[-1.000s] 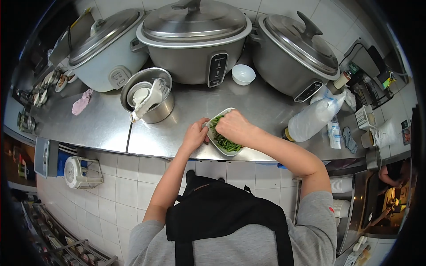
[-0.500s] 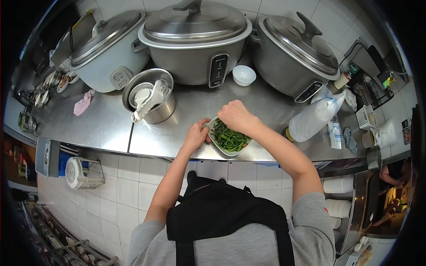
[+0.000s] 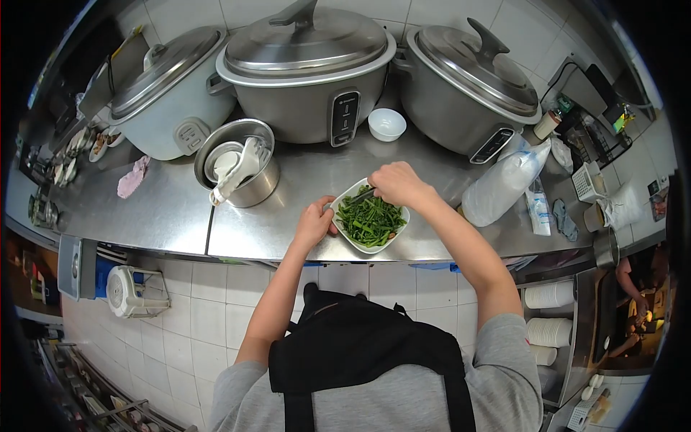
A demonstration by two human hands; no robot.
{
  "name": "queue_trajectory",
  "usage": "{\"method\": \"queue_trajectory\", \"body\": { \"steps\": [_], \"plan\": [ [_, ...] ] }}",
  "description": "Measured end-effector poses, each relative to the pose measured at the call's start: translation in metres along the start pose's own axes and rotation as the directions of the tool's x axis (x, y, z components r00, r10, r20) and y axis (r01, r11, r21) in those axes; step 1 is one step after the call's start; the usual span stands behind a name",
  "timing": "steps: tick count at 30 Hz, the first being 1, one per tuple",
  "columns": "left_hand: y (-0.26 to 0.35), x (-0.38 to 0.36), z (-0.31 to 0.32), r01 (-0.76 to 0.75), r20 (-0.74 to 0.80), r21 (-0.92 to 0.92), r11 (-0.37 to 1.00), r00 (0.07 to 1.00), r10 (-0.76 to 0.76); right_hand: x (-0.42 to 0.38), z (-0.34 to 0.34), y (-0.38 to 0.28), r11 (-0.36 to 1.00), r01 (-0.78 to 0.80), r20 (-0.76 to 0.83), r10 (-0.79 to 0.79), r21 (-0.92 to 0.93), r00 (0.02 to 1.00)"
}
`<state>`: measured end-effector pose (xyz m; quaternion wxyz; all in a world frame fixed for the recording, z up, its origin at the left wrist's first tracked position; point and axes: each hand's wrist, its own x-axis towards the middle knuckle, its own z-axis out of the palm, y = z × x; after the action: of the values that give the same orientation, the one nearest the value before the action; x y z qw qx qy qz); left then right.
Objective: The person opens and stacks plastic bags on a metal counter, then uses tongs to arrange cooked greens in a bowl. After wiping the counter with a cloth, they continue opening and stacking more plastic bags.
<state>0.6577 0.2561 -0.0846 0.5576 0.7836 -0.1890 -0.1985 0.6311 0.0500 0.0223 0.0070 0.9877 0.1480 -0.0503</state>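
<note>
A squarish white bowl (image 3: 370, 249) stands near the front edge of the steel counter, filled with cooked leafy greens (image 3: 371, 219) and a few small brownish bits. My left hand (image 3: 314, 222) grips the bowl's left side, thumb up by the rim and fingers against the wall. Over the bowl's back right corner, my right hand (image 3: 399, 183) is closed on a dark slim utensil (image 3: 362, 194). Its lower end reaches into the greens at the back left; the rest is hidden in my fist.
Three large rice cookers (image 3: 306, 93) line the wall. A metal pot (image 3: 248, 183) holding a white-handled scoop stands back left, a small white bowl (image 3: 387, 124) behind my right hand. Bagged cups (image 3: 504, 183) stand right, a pink cloth (image 3: 133, 178) lies left. Another person's arm (image 3: 633, 288) shows far right.
My right hand has shifted slightly right and down, and the dark utensil now shows beneath it. My left hand stays at the bowl's side. The whole view has shifted a little.
</note>
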Motion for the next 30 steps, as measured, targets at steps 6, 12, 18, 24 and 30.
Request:
{"method": "queue_trajectory", "body": {
  "steps": [6, 12, 18, 24, 30],
  "plan": [
    [-0.005, 0.002, 0.0, 0.002, 0.023, 0.014, 1.0, 1.0, -0.002, -0.017, -0.013, 0.025, 0.991, -0.109, -0.069, 0.114, 0.076, 0.991],
    [-0.005, 0.002, 0.0, -0.018, 0.013, 0.022, 1.0, 1.0, 0.018, -0.035, 0.001, 0.019, 0.991, -0.122, 0.008, 0.122, 0.047, 0.992],
    [-0.003, -0.006, 0.003, 0.03, -0.031, 0.07, 0.997, 0.999, -0.028, -0.1, -0.033, 0.025, 0.969, -0.245, -0.121, 0.248, 0.035, 0.961],
    [0.002, -0.01, 0.003, 0.06, -0.027, 0.027, 0.998, 0.998, -0.059, -0.127, -0.029, 0.008, 0.944, -0.299, -0.077, 0.311, 0.138, 0.947],
    [0.0, -0.01, 0.005, 0.077, -0.037, -0.011, 0.997, 0.996, -0.077, -0.111, -0.007, 0.004, 0.987, -0.159, -0.028, 0.16, 0.032, 0.987]
  ]
}}
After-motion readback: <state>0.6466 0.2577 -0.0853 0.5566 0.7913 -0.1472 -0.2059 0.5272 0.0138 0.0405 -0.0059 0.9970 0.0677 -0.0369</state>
